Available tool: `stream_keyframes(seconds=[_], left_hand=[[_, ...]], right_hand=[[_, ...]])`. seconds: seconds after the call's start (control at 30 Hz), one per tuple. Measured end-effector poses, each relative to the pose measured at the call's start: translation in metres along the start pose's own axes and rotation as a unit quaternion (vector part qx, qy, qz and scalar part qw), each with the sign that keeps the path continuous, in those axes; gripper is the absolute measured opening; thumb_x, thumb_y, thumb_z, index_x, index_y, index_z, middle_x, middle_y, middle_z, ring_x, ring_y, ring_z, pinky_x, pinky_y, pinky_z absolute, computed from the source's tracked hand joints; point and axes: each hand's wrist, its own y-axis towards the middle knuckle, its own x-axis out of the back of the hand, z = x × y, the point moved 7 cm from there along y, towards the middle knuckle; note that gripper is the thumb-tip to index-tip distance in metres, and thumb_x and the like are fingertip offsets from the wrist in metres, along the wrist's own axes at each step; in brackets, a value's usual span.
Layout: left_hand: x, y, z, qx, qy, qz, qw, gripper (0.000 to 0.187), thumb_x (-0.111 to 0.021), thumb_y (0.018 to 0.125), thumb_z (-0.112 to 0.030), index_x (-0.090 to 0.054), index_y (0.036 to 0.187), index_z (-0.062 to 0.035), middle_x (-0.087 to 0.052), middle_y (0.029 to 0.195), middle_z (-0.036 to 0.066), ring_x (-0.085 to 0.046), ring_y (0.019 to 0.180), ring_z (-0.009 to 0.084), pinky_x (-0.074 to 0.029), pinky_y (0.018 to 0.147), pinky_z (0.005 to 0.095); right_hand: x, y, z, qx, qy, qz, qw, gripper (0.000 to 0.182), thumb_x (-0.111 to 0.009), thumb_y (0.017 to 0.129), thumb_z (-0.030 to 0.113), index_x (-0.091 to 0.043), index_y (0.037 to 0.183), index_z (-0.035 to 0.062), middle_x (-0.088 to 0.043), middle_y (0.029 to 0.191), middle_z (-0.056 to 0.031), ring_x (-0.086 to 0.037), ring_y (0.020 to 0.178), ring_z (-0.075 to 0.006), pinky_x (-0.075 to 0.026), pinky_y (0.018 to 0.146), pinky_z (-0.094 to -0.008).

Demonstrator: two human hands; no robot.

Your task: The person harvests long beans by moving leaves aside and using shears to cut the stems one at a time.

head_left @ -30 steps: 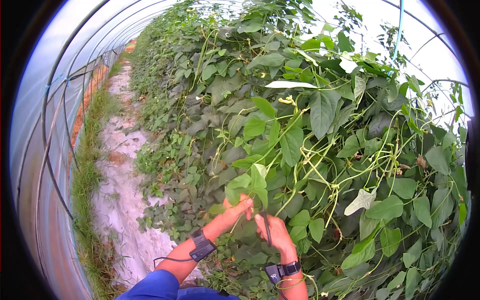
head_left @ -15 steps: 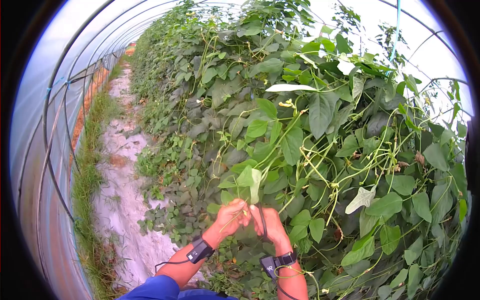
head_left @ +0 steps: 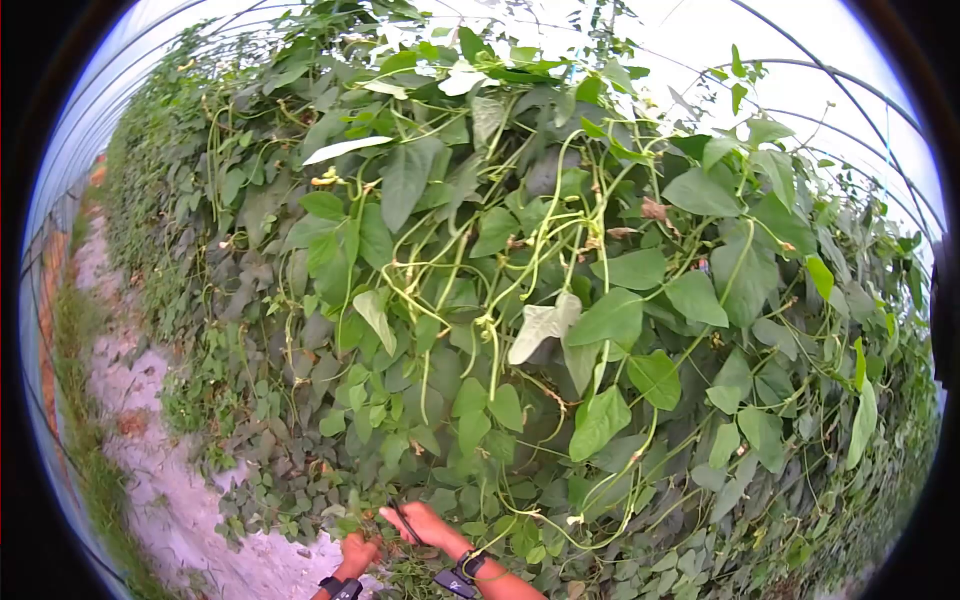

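A tall wall of bean vines (head_left: 520,300) fills the view, with broad green leaves and long thin green pods (head_left: 545,215) hanging among them. My two hands are low at the bottom edge, close together at the foot of the foliage. My left hand (head_left: 357,553) is curled closed around what looks like a leafy stem (head_left: 347,523). My right hand (head_left: 428,527) lies just right of it and grips a thin dark strip (head_left: 402,518) that sticks up-left from its fingers. Both wrists wear black bands.
A pale bare-earth path (head_left: 160,500) runs along the left, edged by a grass strip (head_left: 85,440). The greenhouse's plastic cover and metal hoops (head_left: 850,110) arch overhead. Foliage crowds the whole right side.
The view has swung up and to the right, so the hands have dropped to the bottom edge. They remain together, the right one still holding the dark strip.
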Motion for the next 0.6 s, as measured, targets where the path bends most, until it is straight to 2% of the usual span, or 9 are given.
stream_keyframes(seconds=[0.2,0.3,0.33,0.37,0.43,0.47,0.53,0.57,0.6], left_hand=[[-0.024,-0.008,0.010,0.062,0.264,0.128,0.954,0.051,-0.056,0.082,-0.052,-0.066,0.064,-0.0050,-0.064,0.052,0.007,-0.065,0.052,0.0197,-0.053,0.065,0.0303],[-0.032,-0.008,-0.013,-0.006,0.334,0.151,0.930,0.053,-0.052,0.083,-0.055,-0.068,0.067,-0.0075,-0.065,0.055,0.007,-0.066,0.056,0.0213,-0.053,0.064,0.0314],[-0.035,-0.007,-0.018,-0.010,0.336,0.159,0.928,0.053,-0.052,0.083,-0.055,-0.068,0.067,-0.0075,-0.065,0.055,0.007,-0.066,0.056,0.0213,-0.053,0.064,0.0314],[-0.040,-0.005,-0.026,-0.038,0.355,0.170,0.919,0.048,-0.054,0.084,-0.049,-0.067,0.076,-0.0044,-0.066,0.059,0.009,-0.066,0.057,0.0232,-0.053,0.062,0.0338],[-0.049,-0.001,-0.044,-0.091,0.388,0.186,0.898,0.041,-0.058,0.087,-0.038,-0.064,0.092,0.0018,-0.067,0.066,0.014,-0.065,0.059,0.0270,-0.052,0.057,0.0385],[-0.050,-0.006,-0.063,-0.094,0.386,0.188,0.898,0.041,-0.058,0.087,-0.038,-0.064,0.092,0.0018,-0.067,0.066,0.014,-0.065,0.059,0.0270,-0.052,0.057,0.0385],[-0.059,-0.031,-0.089,0.067,0.186,0.272,0.942,0.043,-0.062,0.091,-0.036,-0.059,0.120,-0.0045,-0.063,0.107,0.015,-0.061,0.095,0.0297,-0.054,0.079,0.0462],[-0.063,-0.040,-0.093,0.066,0.190,0.282,0.938,0.043,-0.062,0.091,-0.036,-0.059,0.120,-0.0045,-0.063,0.107,0.015,-0.061,0.095,0.0297,-0.054,0.079,0.0462],[-0.062,-0.041,-0.102,0.050,0.160,0.244,0.955,0.041,-0.061,0.090,-0.038,-0.062,0.112,-0.0031,-0.063,0.094,0.014,-0.060,0.083,0.0285,-0.053,0.072,0.0441]], right_hand=[[-0.009,-0.046,-0.085,-0.115,0.024,-0.036,0.992,0.060,-0.057,0.083,0.064,-0.058,0.064,0.0069,-0.053,0.054,-0.0013,-0.052,0.046,-0.0104,-0.041,0.045,-0.0244],[-0.012,-0.065,-0.113,-0.147,0.091,-0.048,0.984,0.061,-0.058,0.081,0.065,-0.058,0.064,0.0064,-0.054,0.055,-0.0015,-0.052,0.046,-0.0107,-0.042,0.045,-0.0243],[-0.013,-0.071,-0.123,-0.177,0.077,-0.075,0.978,0.056,-0.058,0.085,0.058,-0.058,0.066,0.0053,-0.054,0.056,-0.0019,-0.052,0.045,-0.0122,-0.040,0.044,-0.0252],[-0.013,-0.080,-0.127,-0.179,0.078,-0.082,0.977,0.056,-0.058,0.085,0.058,-0.058,0.066,0.0053,-0.054,0.056,-0.0019,-0.052,0.045,-0.0122,-0.040,0.044,-0.0252],[-0.010,-0.095,-0.124,-0.017,0.072,-0.141,0.987,0.046,-0.050,0.094,0.049,-0.060,0.076,0.0082,-0.049,0.056,-0.0041,-0.043,0.048,-0.0150,-0.034,0.045,-0.0314],[-0.022,-0.076,-0.199,-0.095,0.039,-0.109,0.989,0.050,-0.044,0.095,0.053,-0.065,0.088,0.0079,-0.050,0.059,-0.0059,-0.044,0.052,-0.0163,-0.036,0.049,-0.0344],[-0.031,-0.087,-0.215,-0.064,0.076,-0.165,0.981,0.051,-0.043,0.095,0.054,-0.064,0.092,0.0077,-0.051,0.062,-0.0052,-0.045,0.055,-0.0164,-0.037,0.051,-0.0352],[-0.032,-0.099,-0.214,-0.034,0.116,-0.219,0.968,0.052,-0.041,0.095,0.054,-0.064,0.097,0.0076,-0.052,0.064,-0.0046,-0.046,0.058,-0.0165,-0.038,0.054,-0.0360],[-0.034,-0.116,-0.194,-0.142,0.233,-0.216,0.937,0.051,-0.039,0.097,0.053,-0.061,0.100,0.0073,-0.055,0.073,-0.0052,-0.048,0.064,-0.0170,-0.040,0.057,-0.0347]])
